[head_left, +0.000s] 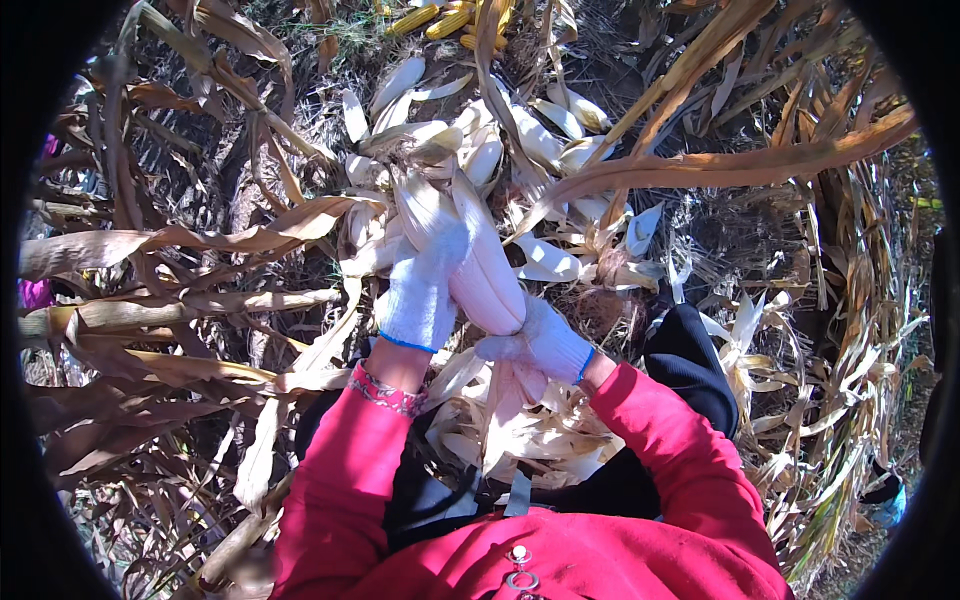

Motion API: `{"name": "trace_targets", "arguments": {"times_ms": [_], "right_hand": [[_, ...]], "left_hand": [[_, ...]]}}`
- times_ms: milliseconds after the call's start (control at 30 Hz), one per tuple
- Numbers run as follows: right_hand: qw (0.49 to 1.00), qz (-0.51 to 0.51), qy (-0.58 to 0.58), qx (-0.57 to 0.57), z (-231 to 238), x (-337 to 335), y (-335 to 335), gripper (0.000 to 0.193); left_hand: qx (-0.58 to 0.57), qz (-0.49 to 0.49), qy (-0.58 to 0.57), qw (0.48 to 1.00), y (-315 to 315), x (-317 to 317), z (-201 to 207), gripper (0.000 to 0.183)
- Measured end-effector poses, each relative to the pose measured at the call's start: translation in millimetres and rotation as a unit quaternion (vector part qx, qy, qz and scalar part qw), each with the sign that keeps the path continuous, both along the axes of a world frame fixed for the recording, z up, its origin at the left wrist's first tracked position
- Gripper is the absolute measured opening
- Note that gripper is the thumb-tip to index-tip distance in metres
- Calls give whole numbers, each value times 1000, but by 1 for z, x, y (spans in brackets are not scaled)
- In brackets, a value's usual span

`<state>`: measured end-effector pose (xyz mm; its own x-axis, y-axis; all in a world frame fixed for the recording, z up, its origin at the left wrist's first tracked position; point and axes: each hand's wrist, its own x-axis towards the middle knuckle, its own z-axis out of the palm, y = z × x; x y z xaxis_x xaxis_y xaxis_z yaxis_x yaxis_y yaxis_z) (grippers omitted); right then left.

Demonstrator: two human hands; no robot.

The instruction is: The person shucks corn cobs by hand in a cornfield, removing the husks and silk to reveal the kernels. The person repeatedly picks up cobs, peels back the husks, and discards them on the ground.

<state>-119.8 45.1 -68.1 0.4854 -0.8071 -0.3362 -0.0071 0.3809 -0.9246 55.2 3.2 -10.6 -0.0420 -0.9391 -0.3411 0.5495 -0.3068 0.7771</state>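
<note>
I hold one ear of corn (485, 270) still wrapped in pale husk, pointing up and away from me. My left hand (425, 285), in a white knit glove, grips the husk leaves near the ear's upper left side. Lower down, my right hand (540, 340), also white-gloved, clasps the base of the same ear. Both sleeves are red. A heap of stripped pale husks (520, 420) lies in my lap under the hands.
Dry brown corn stalks and leaves (200, 240) surround me on all sides. Loose pale husks (540, 140) are scattered ahead. Several bare yellow cobs (445, 20) lie at the top. My dark trouser knee (690, 360) is at the right.
</note>
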Motion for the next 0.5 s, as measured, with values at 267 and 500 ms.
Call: {"name": "trace_targets", "arguments": {"times_ms": [267,500], "right_hand": [[988,121,85,30,7,5,28,43],[963,187,145,-130,-23,4,37,45]], "left_hand": [[-145,-299,-315,889,10,-29,31,71],[-186,-393,-458,775,22,-46,17,75]]}}
